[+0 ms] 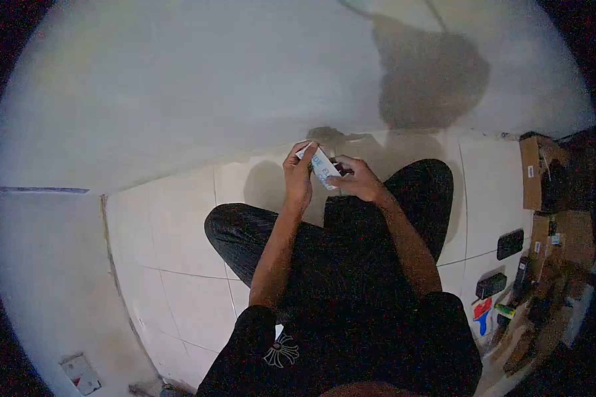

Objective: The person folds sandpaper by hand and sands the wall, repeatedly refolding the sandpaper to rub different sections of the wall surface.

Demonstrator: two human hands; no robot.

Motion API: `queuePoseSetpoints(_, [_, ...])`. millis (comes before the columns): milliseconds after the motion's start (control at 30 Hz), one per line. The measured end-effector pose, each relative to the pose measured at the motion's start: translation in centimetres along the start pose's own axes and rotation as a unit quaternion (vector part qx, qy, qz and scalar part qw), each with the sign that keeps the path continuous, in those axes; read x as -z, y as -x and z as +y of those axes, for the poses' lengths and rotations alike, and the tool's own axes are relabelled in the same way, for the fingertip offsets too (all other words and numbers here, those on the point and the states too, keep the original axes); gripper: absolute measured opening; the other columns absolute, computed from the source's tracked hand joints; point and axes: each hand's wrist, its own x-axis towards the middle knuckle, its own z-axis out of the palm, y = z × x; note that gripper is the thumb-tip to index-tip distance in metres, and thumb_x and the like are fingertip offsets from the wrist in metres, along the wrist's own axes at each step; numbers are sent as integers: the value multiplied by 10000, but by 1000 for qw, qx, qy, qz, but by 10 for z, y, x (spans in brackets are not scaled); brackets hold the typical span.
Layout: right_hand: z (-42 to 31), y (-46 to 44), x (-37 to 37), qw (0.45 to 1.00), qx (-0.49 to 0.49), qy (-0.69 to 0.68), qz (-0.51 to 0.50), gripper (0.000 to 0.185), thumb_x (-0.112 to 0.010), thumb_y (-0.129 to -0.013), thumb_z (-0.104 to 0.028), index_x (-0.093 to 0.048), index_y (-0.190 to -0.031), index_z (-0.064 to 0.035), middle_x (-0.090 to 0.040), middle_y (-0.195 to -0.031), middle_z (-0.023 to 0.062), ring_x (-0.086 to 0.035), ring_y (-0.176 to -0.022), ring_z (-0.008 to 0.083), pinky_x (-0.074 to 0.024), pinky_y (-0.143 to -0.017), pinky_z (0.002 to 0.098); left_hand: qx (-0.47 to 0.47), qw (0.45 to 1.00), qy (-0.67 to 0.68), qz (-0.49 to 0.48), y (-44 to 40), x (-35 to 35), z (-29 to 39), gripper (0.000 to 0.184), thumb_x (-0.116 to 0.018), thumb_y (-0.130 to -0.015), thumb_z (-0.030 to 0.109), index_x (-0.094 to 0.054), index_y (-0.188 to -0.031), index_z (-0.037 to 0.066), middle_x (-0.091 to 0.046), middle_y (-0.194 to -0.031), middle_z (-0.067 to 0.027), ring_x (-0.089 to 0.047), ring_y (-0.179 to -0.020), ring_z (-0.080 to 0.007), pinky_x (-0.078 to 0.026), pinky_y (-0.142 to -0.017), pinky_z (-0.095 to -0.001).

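In front of my crossed legs I hold a small white piece with blue lettering (320,167), flat and oblong, like a packet or a strip of card. It is tilted, its upper end to the left. My left hand (299,173) is closed on that upper end, with the thumb on the printed face. At the lower right end, my right hand (359,180) pinches it with the thumb. A small dark thing (342,168) shows between the white piece and my right fingers; its kind is too unclear to tell.
A pale wall (245,86) rises just ahead of the tiled floor (185,231). On the right are cardboard boxes (532,178), a black block (491,285), a flat black item (510,244) and a red-and-blue tool (481,316). A wall socket plate (79,372) is at lower left.
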Motion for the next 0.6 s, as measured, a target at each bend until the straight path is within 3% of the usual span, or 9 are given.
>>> queuePoseSetpoints(133, [-11, 8, 11, 998, 27, -64, 1, 432, -736, -811, -215, -576, -1140, 16, -654, -989, 88, -621, -871, 153, -518, -746, 317, 16, 999, 34, 25, 5, -9, 2, 158, -645, -891, 168, -642, -997, 50, -611, -816, 3, -544, -753, -79, -437, -696, -247])
queuePoseSetpoints(300, [-18, 6, 22, 981, -48, -117, 144, 276, -768, -774, -215, -679, -932, -6, -680, -859, 60, -625, -779, 131, -500, -732, 284, 8, 998, 62, 28, -3, -4, -2, 189, -643, -900, 196, -629, -1028, 58, -616, -844, -6, -569, -800, -99, -457, -737, -278])
queuePoseSetpoints(333, [-6, 2, 21, 979, -23, -96, 178, 216, -749, -793, -192, -687, -905, -18, -663, -809, 25, -586, -725, 103, -482, -679, 266, 6, 999, 35, 28, -2, -5, -3, 195, -647, -899, 207, -629, -1025, 59, -615, -848, -6, -573, -811, -104, -465, -741, -290])
queuePoseSetpoints(433, [-2, -4, 18, 964, 16, -116, 237, 172, -703, -846, -156, -666, -897, 5, -632, -835, 21, -573, -757, 94, -458, -668, 256, 8, 1000, 5, 17, -5, -2, -4, 175, -638, -906, 224, -622, -1010, 83, -613, -888, -6, -577, -839, -116, -480, -762, -314])
queuePoseSetpoints(600, [-9, -4, 16, 957, -16, -150, 246, 185, -681, -869, -163, -653, -962, -6, -630, -868, 29, -591, -802, 114, -506, -692, 274, 9, 1000, -10, 3, -7, -1, -5, 152, -629, -912, 232, -614, -987, 102, -617, -916, -12, -582, -853, -130, -497, -774, -334])
